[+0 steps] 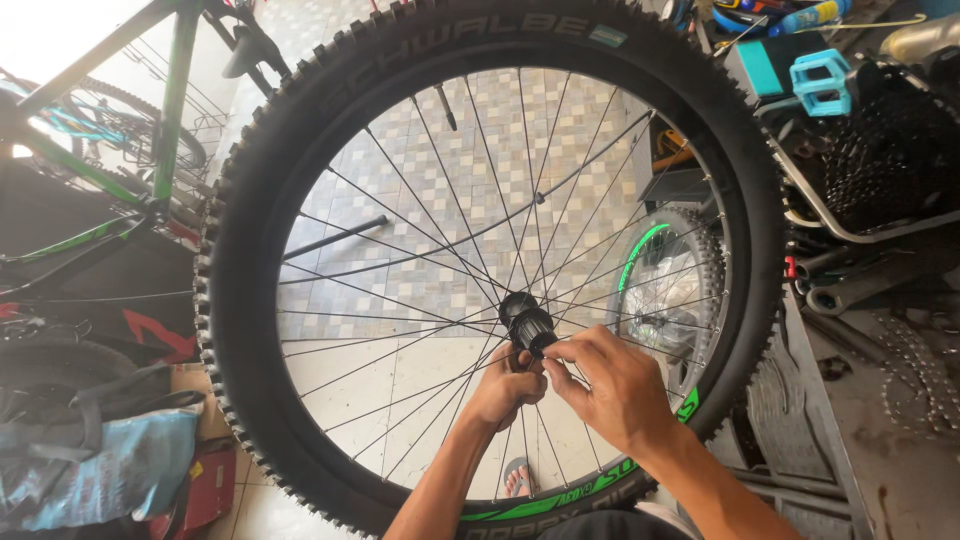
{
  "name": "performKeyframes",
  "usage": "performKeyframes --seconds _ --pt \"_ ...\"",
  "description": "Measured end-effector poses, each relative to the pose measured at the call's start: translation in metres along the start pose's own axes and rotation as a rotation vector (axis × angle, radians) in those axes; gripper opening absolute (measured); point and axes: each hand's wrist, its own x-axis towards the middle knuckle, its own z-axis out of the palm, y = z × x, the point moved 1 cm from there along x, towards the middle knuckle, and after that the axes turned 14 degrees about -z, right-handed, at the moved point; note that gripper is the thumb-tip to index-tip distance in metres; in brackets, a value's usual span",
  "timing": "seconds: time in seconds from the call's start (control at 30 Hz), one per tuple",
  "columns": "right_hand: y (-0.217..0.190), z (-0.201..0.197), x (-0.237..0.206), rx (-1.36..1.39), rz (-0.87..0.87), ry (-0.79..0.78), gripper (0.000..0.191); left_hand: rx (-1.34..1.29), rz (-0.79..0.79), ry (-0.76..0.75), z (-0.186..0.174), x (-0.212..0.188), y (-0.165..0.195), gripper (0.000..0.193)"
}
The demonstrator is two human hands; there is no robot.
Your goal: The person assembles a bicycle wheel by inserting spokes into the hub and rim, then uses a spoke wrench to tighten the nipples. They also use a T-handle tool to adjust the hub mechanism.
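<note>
Your right hand (610,385) and left hand (505,390) meet just below the hub (527,322), fingers (560,352) pinched narrow on the hub's black end; what they grip, if anything, is too small to tell. The wheel (480,60) stands upright before you, tyre on and spokes in place, so the hub end looks like what is left. Beyond stand a green bike (170,110) and a second wheel (665,280).
</note>
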Motion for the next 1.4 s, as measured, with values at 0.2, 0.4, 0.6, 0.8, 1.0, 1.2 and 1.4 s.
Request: performKeyframes --seconds 0.2,0.4,0.6,0.8,1.0,1.2,1.4 --pt "-0.006 0.008 0.007 -0.110 -0.003 -0.047 0.019 -0.015 0.023 -0.049 -0.003 -0.001 0.004 0.038" --pt "-0.022 0.008 0.006 -0.231 -0.029 -0.087 0.022 -0.007 0.022 -0.048 -0.002 -0.005 0.008 0.037" --pt "-0.032 0.004 0.000 -0.139 0.058 -0.203 0.035 0.056 0.036 0.054 -0.006 0.001 -0.001 0.031" --pt "-0.026 -0.009 -0.010 -0.033 0.045 -0.153 0.036 0.077 0.044 0.018 -0.016 0.018 -0.022 0.030" --pt "0.043 -0.090 -0.060 -0.056 0.281 0.018 0.036 -0.063 -0.063 -0.094 -0.024 0.029 -0.028 0.036" --pt "0.186 -0.241 -0.175 -0.623 0.886 0.181 0.023 -0.045 -0.101 -0.055 -0.016 0.041 -0.034 0.034" --pt "0.232 -0.294 -0.280 -0.981 1.274 -0.124 0.025 -0.038 -0.128 -0.010 0.001 0.068 -0.045 0.034"
